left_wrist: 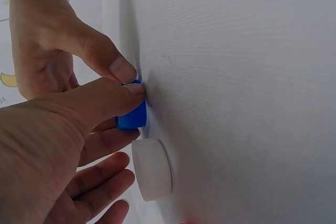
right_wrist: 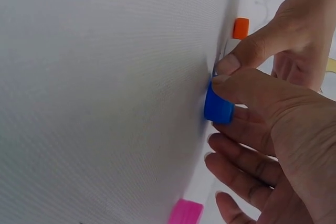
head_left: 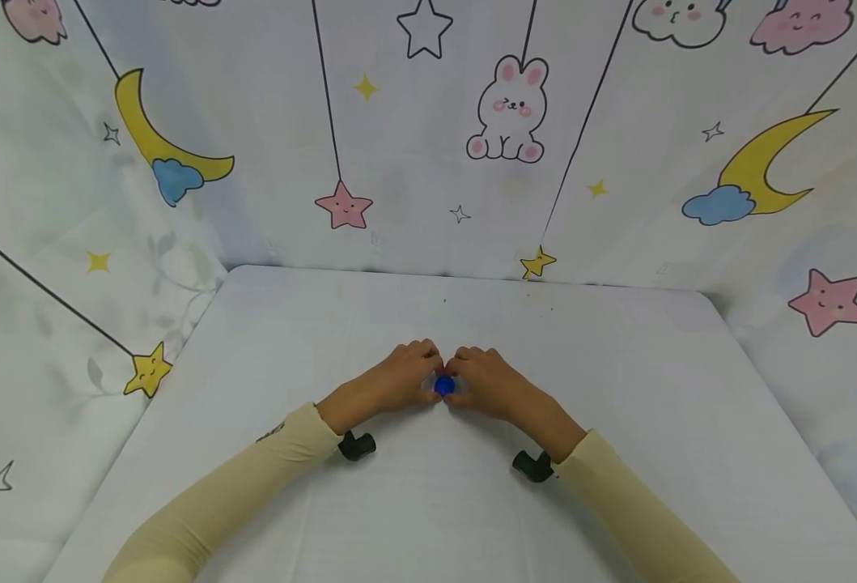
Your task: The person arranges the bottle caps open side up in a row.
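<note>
At the middle of the white table, my two hands meet over a small blue cylinder (head_left: 444,385), round-topped in the head view and cap-like in size. My left hand (head_left: 401,379) pinches it between thumb and index finger, the other fingers loosely bent below. From the opposite side my right hand (head_left: 492,385) pinches the same piece, its thumb tip beside the left thumb. In the left wrist view a short white round cap (left_wrist: 151,170) stands on the table close to my left fingers. The hands hide part of the blue cylinder.
The right wrist view shows an orange piece (right_wrist: 241,28) past the left thumb and a pink piece (right_wrist: 186,212) at the bottom edge. Hands hide both in the head view. A patterned cloth backdrop (head_left: 428,162) rises behind the white table (head_left: 370,518).
</note>
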`<state>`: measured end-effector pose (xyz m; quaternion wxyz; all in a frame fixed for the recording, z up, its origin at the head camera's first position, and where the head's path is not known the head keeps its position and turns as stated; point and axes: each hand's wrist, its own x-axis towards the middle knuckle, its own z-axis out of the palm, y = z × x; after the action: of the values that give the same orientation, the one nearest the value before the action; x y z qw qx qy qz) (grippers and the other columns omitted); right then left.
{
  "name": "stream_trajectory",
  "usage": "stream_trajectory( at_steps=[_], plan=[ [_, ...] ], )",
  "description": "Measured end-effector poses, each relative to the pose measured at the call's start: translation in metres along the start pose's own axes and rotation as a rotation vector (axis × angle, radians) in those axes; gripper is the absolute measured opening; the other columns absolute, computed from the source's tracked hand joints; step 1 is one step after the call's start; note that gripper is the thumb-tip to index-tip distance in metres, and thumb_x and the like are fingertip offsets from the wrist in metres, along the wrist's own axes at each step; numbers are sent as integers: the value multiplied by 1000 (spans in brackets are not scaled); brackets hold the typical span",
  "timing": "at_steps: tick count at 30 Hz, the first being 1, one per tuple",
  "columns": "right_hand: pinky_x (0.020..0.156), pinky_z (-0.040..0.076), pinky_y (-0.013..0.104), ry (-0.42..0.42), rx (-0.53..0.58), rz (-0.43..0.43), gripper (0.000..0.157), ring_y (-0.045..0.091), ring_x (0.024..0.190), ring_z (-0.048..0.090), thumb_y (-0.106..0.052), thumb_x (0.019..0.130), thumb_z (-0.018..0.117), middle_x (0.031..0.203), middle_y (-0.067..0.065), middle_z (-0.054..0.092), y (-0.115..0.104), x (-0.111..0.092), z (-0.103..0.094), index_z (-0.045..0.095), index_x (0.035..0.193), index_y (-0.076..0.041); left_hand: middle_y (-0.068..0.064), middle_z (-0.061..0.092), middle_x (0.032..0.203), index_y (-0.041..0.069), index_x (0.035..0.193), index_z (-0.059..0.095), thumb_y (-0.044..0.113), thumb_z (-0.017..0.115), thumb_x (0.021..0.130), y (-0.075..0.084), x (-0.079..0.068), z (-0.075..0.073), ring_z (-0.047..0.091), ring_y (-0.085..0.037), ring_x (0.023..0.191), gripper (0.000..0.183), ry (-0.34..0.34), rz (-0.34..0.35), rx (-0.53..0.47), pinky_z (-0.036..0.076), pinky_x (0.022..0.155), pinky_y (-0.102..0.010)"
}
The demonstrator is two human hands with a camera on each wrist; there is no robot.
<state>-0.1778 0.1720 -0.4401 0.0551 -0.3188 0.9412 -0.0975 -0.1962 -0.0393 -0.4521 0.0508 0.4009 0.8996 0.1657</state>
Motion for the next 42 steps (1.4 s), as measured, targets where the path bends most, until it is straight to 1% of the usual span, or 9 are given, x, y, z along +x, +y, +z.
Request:
stream_trajectory(
  at_steps=[4,7,11,14,17,23,30,37,42],
  plan=[
    [88,50,43,3,-20,6,40,19,106,63,-34,92,84,112,0,68,1,0,0,75,123,-11,-7,60,124,12,114,71,29,84,93,1,0,-1,59,-25,112,30,17,12,13,50,98,-45],
    [90,50,43,-3,-32,19,43,19,108,63,-37,91,84,113,0,68,2,-2,-2,74,124,-12,-6,60,122,12,116,70,31,84,93,2,0,-2,59,-24,110,34,20,16,17,50,96,-43],
    [96,50,45,-5,-16,59,47,22,112,62,-43,90,84,118,2,68,5,-5,-8,74,125,-13,-6,59,125,13,119,69,37,82,94,2,1,-4,58,-23,110,38,-3,-4,8,49,97,-43],
    [100,49,48,15,8,90,48,24,115,62,-43,90,84,121,3,67,9,-7,-15,73,125,-12,-5,58,128,13,123,67,41,79,96,1,4,-6,57,-23,112,41,-21,-27,-3,48,98,-42],
    [102,49,48,44,14,102,47,25,116,62,-42,92,82,122,4,67,15,-10,-19,72,126,-11,-6,57,129,13,125,66,41,76,98,1,8,-8,57,-24,111,40,-19,-46,-22,49,96,-41],
    [101,51,50,70,18,128,46,27,119,62,-38,94,82,124,8,67,24,-15,-24,71,128,-9,-8,59,130,10,130,65,35,74,100,7,22,-11,61,-26,109,40,-10,-68,-46,53,95,-40],
    [102,52,54,75,32,154,48,30,118,63,-35,93,83,122,9,67,36,-20,-21,69,130,-7,-8,58,136,12,136,63,36,72,102,17,42,-15,63,-25,113,42,-63,-82,-19,55,100,-39],
    [105,50,57,55,87,215,45,29,115,63,-34,94,82,120,9,67,47,-25,-20,69,130,-9,-9,60,135,12,134,66,34,74,100,22,64,-10,63,-24,113,41,-95,-57,26,55,100,-38],
    [103,50,58,68,102,214,42,28,114,63,-30,94,82,118,8,67,56,-29,-18,70,127,-7,-8,61,133,13,133,67,31,76,99,24,78,-7,61,-22,114,39,-104,-53,55,53,100,-37]
  ],
)
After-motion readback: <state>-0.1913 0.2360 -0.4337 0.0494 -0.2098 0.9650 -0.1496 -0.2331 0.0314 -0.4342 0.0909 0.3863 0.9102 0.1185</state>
